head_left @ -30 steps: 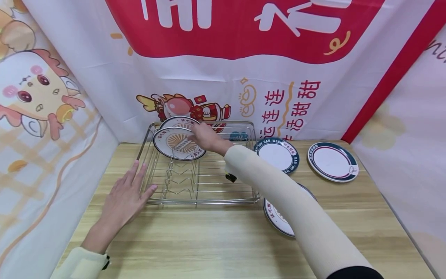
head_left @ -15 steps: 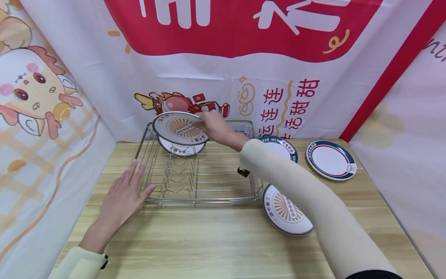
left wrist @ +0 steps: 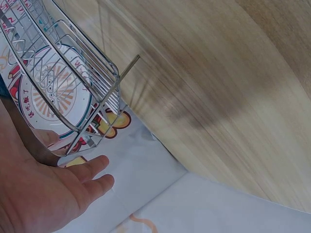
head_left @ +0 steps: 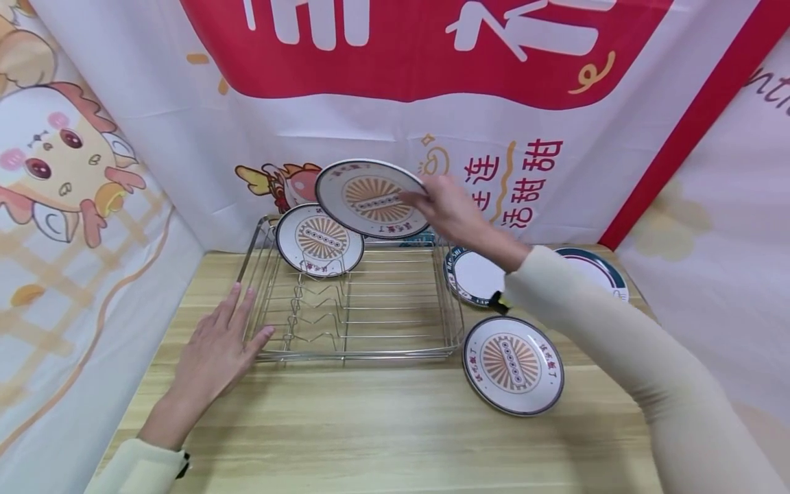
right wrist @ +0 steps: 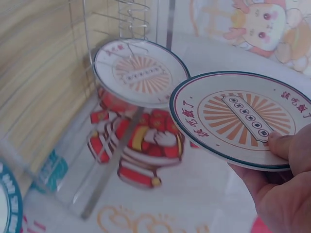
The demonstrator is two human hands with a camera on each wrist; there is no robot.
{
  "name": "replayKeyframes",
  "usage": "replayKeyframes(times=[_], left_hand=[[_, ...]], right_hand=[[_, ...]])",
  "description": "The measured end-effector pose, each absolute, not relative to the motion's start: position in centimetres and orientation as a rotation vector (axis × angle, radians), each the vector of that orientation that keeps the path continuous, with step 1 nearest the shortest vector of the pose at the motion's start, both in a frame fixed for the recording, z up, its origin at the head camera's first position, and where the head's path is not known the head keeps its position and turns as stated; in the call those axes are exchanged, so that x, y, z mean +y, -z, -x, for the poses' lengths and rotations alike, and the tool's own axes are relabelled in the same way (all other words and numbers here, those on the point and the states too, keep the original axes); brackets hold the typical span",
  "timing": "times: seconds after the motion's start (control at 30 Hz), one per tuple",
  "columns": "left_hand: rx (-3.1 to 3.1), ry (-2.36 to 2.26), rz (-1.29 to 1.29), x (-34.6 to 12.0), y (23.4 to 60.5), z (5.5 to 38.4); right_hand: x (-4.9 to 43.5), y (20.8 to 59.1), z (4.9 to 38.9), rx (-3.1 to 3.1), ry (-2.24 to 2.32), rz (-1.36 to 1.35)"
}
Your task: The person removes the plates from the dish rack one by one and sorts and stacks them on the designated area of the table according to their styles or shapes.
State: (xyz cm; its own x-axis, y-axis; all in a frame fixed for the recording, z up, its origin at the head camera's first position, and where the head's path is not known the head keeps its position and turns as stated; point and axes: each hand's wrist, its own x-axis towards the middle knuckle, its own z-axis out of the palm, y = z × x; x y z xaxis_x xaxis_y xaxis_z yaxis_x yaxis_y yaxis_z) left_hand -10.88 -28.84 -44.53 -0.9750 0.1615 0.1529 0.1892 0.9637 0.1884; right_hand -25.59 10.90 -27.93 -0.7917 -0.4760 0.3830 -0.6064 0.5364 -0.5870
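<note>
My right hand (head_left: 459,213) pinches the right edge of a white plate (head_left: 370,195) with an orange sunburst, thumb on the face and fingers beneath. The plate is tilted above the back of a wire dish rack (head_left: 395,355). A matching plate (head_left: 311,237) leans in the rack's back left slots; it shows too in the right wrist view, behind the held plate (right wrist: 209,111). At the rack's left side rests my left hand (head_left: 212,350), fingers extended along the frame. In the left wrist view, that hand (left wrist: 43,194) is spread beside the rack's corner.
Right of the rack, a sunburst plate (head_left: 512,394) lies on the wooden table (head_left: 370,425). Behind it are a green-rimmed plate (head_left: 478,274) and another green-rimmed plate (head_left: 589,264), partly hidden by the right sleeve (head_left: 592,329). A printed cloth (head_left: 370,123) hangs right behind the rack.
My right hand has lifted the front plate out of the rack and carried it up and to the right, uncovering the plate behind. The left hand has stayed at the rack's side.
</note>
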Motion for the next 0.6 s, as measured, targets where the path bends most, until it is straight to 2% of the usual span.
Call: replayKeyframes(times=[0.43, 0.6], left_hand=[[-2.974, 0.308, 0.273, -28.9, 44.6, 10.6], [-2.977, 0.307, 0.271, -29.0, 44.6, 10.7]], right_hand=[[22.1, 27.0, 21.0, -2.625, -0.979, -0.682], [26.8, 27.6, 18.9, -2.718, -0.912, -0.466]])
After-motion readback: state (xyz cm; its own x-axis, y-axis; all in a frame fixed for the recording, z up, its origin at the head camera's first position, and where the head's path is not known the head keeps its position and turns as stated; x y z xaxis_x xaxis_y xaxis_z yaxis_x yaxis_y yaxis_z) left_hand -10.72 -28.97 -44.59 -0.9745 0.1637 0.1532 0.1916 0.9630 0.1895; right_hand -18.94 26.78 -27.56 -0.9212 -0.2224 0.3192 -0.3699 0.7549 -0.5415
